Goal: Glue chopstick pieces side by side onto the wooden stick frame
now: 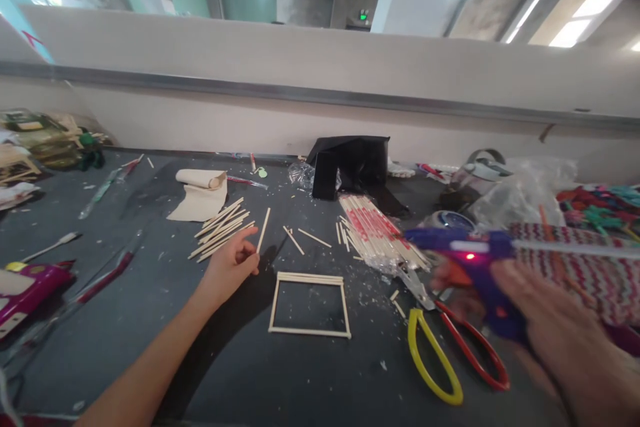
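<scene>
Between its thumb and fingers my left hand (234, 259) pinches a short wooden stick (264, 228), tilted up from the table. A pile of similar wooden sticks (220, 230) lies just behind that hand. My right hand (545, 320), blurred, grips a purple hot glue gun (465, 245) with a red light lit on its body; its nozzle points left and a glue stick juts from the back. Between the hands a rectangular stick frame (310, 332) lies flat, its far side made of two sticks side by side. Scissors (435, 353) with one yellow and one red handle rest under the glue gun.
Packaged chopsticks (380, 227) lie behind the scissors, with a black bag (355, 163) beyond. A cloth roll (200, 190) sits at the back left. A magenta device (35, 290) is at the far left. A patterned cloth (555, 260) and clear plastic bag (525, 190) occupy the right.
</scene>
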{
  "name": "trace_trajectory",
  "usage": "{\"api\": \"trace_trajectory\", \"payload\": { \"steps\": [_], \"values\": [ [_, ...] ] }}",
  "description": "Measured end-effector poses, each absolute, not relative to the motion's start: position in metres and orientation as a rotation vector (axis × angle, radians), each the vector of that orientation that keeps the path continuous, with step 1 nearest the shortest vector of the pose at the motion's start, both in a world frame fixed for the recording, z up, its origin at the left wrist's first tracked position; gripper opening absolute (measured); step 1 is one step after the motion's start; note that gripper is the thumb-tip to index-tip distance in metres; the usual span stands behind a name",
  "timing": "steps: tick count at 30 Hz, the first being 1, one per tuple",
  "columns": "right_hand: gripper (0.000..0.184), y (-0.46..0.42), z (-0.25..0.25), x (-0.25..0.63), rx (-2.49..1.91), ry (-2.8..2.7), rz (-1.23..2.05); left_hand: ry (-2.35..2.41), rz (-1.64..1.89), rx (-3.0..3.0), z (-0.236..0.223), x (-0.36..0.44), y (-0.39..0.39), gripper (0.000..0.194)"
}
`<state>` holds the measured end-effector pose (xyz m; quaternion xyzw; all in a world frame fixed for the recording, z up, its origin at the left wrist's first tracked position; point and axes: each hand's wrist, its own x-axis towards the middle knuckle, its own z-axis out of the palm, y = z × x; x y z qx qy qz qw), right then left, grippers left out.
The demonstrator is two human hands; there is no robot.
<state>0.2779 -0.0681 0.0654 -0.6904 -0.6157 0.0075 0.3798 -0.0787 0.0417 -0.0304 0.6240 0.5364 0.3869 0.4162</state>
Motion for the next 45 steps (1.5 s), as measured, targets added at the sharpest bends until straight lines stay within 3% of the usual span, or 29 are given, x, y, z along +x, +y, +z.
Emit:
{"api": "trace_trajectory", "payload": {
  "steps": [3,6,13,45],
  "values": [
    [0.043,-0.081,0.038,0.241,-1.567,-1.179,0.942,1.332,0.957,1.590,-0.031,-0.079,0.042,0.054],
    [0.039,-0.084,0.018,0.226,-1.468,-1.055,1.200,1.339,0.954,1.598,-0.031,-0.080,0.042,0.055],
    [0.046,-0.086,0.006,0.234,-1.496,-1.100,1.198,1.386,0.919,1.604,-0.028,-0.078,0.041,0.055],
    [0.041,-0.085,-0.005,0.232,-1.441,-1.063,1.274,1.347,0.900,1.626,-0.034,-0.082,0.045,0.055]
  ]
}}
